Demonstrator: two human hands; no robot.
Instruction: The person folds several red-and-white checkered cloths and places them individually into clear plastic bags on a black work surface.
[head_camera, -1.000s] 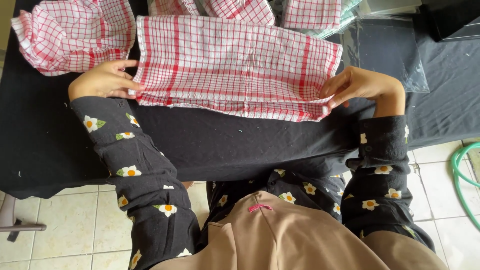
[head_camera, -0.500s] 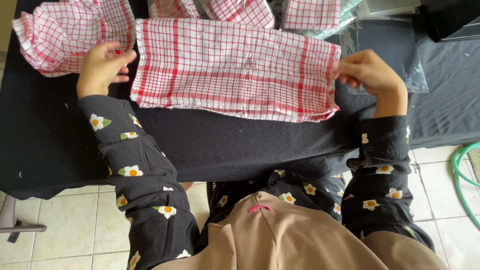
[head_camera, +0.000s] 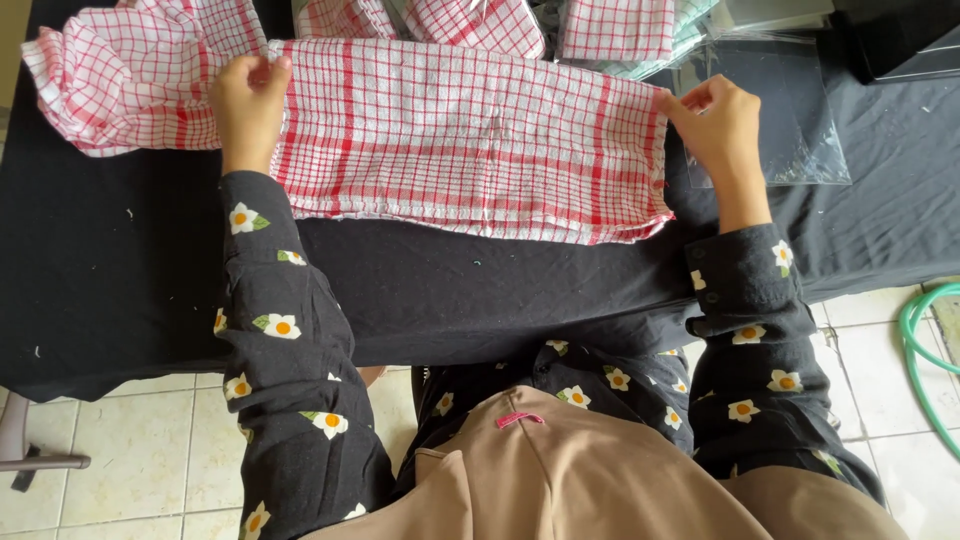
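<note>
Left hand (head_camera: 247, 100): fingers pinched together on the far left corner of the red-and-white checked cotton tea towel (head_camera: 470, 135). Right hand (head_camera: 718, 125): fingertips clamped on the same towel's far right corner. Towel: folded flat into a wide band, lying across the black cloth-covered table (head_camera: 120, 280), stretched between both hands. Crumpled checked cloth (head_camera: 110, 75): far left, just beside the left hand. Clear plastic bag (head_camera: 800, 110): right, beside the right hand. Folded checked towels (head_camera: 615, 25): far edge.
</note>
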